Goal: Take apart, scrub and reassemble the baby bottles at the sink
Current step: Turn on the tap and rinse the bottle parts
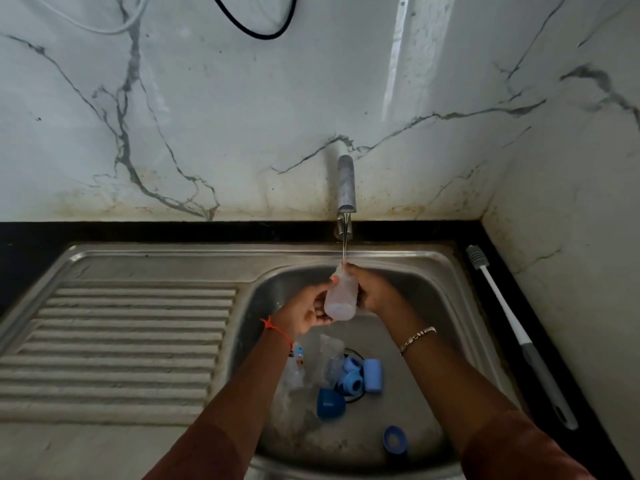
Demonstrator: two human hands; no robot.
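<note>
The left hand [304, 311] and right hand [372, 292] are curling their grip round the clear plastic baby bottle [337, 301], rinsing it under the metal tap [346, 188] at twelve o'clock. Blue plastic caps [330, 403] are lying loose at six o'clock, waiting to go back on.

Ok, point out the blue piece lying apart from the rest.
The blue ring nearest the camera, alone on the sink floor; the other blue pieces are bunched.

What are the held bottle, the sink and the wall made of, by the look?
Bottle: probably plastic, cloudy and translucent. Sink: likely stainless steel, grey with dull sheen and pressed ridges. Wall: glossy marble or marble-look tile, white with grey veins; can't tell which.
</note>
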